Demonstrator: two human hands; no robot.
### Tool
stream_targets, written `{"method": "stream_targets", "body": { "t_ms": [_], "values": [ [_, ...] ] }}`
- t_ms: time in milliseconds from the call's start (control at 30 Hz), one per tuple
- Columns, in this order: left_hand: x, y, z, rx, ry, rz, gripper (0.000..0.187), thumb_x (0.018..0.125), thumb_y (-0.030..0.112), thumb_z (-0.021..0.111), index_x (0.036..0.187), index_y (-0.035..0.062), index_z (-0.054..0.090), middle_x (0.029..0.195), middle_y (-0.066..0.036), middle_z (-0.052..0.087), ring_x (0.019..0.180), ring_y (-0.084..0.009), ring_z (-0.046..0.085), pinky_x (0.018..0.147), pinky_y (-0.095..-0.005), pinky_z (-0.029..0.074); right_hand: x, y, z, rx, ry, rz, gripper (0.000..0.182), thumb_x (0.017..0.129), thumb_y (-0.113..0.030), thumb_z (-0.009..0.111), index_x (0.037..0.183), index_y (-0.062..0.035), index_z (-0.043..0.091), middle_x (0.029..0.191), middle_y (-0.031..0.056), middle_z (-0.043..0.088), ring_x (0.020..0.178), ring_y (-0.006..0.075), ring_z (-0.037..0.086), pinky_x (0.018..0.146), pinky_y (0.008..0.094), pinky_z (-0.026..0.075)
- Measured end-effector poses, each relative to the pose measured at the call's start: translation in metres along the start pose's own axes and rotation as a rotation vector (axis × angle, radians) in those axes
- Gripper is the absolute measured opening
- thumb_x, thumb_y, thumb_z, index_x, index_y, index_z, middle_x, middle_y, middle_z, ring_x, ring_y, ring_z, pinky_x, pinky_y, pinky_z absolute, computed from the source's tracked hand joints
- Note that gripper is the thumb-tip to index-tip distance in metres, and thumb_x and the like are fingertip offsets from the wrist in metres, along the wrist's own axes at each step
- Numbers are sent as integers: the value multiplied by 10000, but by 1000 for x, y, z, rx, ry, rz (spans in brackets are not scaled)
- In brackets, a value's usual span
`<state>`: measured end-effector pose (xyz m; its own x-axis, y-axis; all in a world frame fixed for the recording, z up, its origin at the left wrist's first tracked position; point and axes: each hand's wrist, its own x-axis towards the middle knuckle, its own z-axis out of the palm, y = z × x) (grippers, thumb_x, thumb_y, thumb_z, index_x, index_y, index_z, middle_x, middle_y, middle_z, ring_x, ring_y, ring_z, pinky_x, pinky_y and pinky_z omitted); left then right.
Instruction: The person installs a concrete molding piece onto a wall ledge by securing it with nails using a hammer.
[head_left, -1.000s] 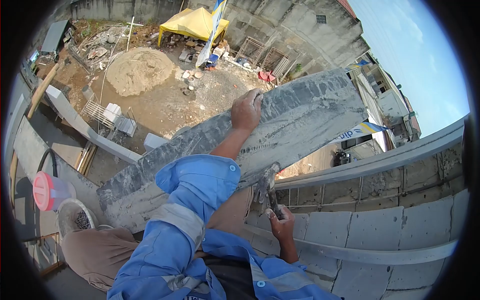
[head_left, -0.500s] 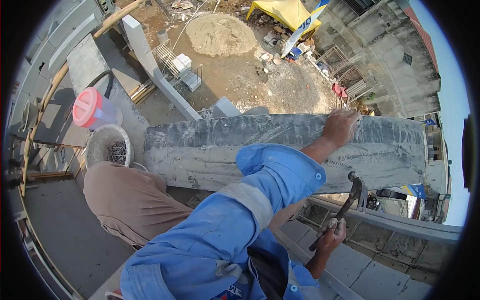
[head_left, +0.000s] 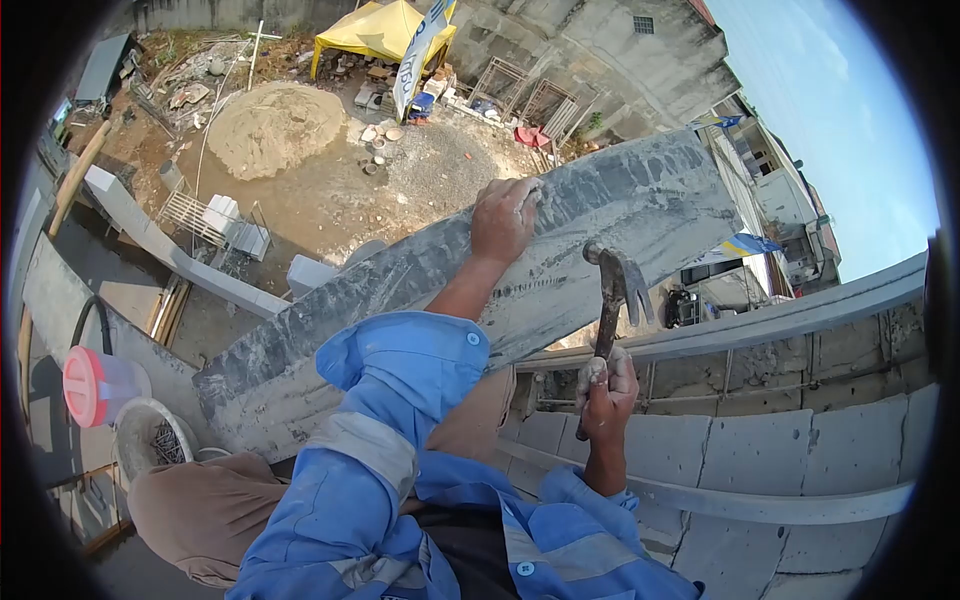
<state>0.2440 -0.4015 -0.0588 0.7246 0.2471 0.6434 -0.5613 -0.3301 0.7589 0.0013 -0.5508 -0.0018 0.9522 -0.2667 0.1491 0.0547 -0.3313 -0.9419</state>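
Observation:
A long grey board point(head_left: 590, 265) with dark smears lies slanted across the middle of the view. My left hand point(head_left: 503, 222) is closed over its far edge, fingers curled and dusty, with the fingertips partly hidden. To the right, nearer my body, my right hand point(head_left: 607, 395) grips the handle of a claw hammer point(head_left: 610, 300). The hammer is roughly upright in view, its head above my fist and in front of the board's near edge.
A bucket of nails point(head_left: 150, 440) and a pink-lidded container point(head_left: 88, 387) stand at the left. Grey blocks and a long rail point(head_left: 780, 505) run along the lower right. Far below are a sand pile point(head_left: 275, 130) and a yellow canopy point(head_left: 378, 32).
The view has turned, so the board now slants up to the right. My left hand stays at its far edge. The hammer in my right hand now looks more upright.

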Motion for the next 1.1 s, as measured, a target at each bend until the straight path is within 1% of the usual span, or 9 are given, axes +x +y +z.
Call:
{"method": "stream_targets", "body": {
  "t_ms": [200, 300, 367, 400, 433, 500, 800, 1033, 1100],
  "values": [
    [1, 3, -3, 47, -31, 63, 166, 889, 107, 635, 1045, 88, 686, 966, -109, 688, 918, -314, 623, 843, -410, 482, 32, -25, 8, -5, -26, -100, 288, 1004, -158, 515, 1230, 19, 539, 762, -4, 550, 586, 36, 469, 515, 195, 383],
    [0, 2, -1, 78, 0, 49, 180, 887, 102, 631, 1059, 77, 676, 986, -119, 671, 919, -324, 621, 850, -415, 484, 40, -28, 13, -201, 13, -96, 268, 1006, -149, 513, 1204, 24, 567, 804, -4, 556, 639, 51, 488, 567, 202, 395],
    [-1, -1, 0, 68, 8, 70, 179, 889, 106, 629, 1059, 73, 673, 984, -123, 663, 924, -327, 619, 853, -416, 484, 42, -17, 16, -218, -33, -22, 280, 1003, -161, 524, 1194, 36, 584, 881, 48, 600, 747, 117, 551, 671, 248, 450],
    [0, 0, 1, 68, 20, 73, 178, 890, 109, 626, 1058, 70, 671, 983, -126, 656, 929, -331, 616, 857, -418, 484, 42, -13, 17, -404, -24, -90, 313, 1000, -183, 535, 1213, 43, 580, 970, 124, 629, 863, 199, 596, 791, 312, 483],
    [1, 1, 3, 60, 20, 72, 178, 890, 109, 626, 1058, 70, 671, 983, -126, 656, 929, -331, 616, 857, -418, 484, 41, -10, 17, -410, -19, -91, 313, 1000, -183, 535, 1213, 43, 580, 970, 124, 629, 863, 199, 596, 791, 312, 483],
    [-1, 0, 1, 75, -10, 61, 175, 891, 110, 624, 1054, 65, 668, 966, -128, 653, 942, -335, 610, 855, -423, 484, 40, -7, 20, -460, -23, -156, 333, 997, -193, 540, 1225, 47, 577, 1065, 182, 630, 981, 263, 601, 896, 365, 468],
    [-5, -4, -2, 56, 11, 23, 200, 883, 109, 631, 1076, 60, 657, 975, -138, 652, 941, -343, 601, 843, -436, 483, 64, -22, 27, -411, -41, -92, 389, 997, -195, 537, 1314, 30, 540, 1086, 171, 630, 938, 240, 610, 854, 344, 481],
    [-4, -4, -2, 43, -8, 17, 206, 879, 106, 637, 1075, 45, 656, 969, -140, 654, 935, -344, 599, 836, -430, 489, 78, -54, 32, -404, -26, -220, 403, 998, -182, 553, 1343, 25, 532, 975, 118, 647, 752, 132, 574, 688, 283, 485],
    [-5, -4, -1, 75, -30, 9, 219, 867, 98, 647, 1075, 30, 662, 983, -108, 652, 954, -303, 596, 860, -401, 496, 80, -68, 34, -393, -21, -253, 407, 1001, -182, 553, 1350, 26, 527, 962, 108, 648, 726, 112, 562, 652, 264, 478]
  ]
}}
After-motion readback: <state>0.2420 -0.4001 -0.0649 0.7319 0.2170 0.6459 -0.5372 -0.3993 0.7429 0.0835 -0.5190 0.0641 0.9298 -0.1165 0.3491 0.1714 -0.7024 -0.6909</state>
